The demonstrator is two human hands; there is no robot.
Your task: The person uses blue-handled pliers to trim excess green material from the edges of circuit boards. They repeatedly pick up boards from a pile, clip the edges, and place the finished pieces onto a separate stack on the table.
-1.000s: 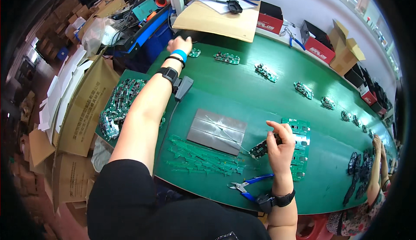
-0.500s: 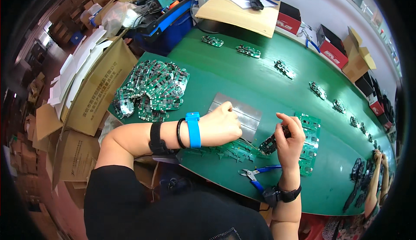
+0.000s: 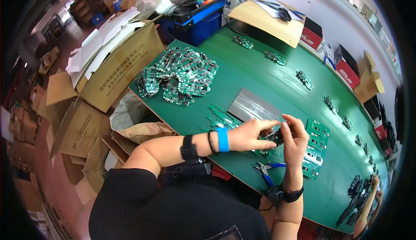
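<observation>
A small populated circuit board [image 3: 275, 138], dark on the side that shows, sits between my two hands above the green table [image 3: 229, 77]. My right hand [image 3: 295, 137] grips its right end between thumb and fingers. From the left, my left hand [image 3: 251, 137] pinches the board's other end, thumb below and fingers above. Just beyond my hands lies a grey metal plate [image 3: 252, 105] with lengthwise grooves. Narrow green board strips [image 3: 222, 116] are scattered beside and partly under my left hand. Blue-handled cutters [image 3: 268, 178] lie with jaws apart near my right wrist.
A heap of circuit boards [image 3: 184, 73] covers the table's left end. Unsplit green board panels [image 3: 318, 138] lie right of my right hand. Single boards [image 3: 304, 79] form a row along the far side. Cardboard boxes [image 3: 121, 73] stand at left; another person's hands [image 3: 373, 188] work far right.
My left hand has moved from over the metal plate to the circuit board in my right hand and now holds it too. The whole view has shifted, with the table appearing farther right.
</observation>
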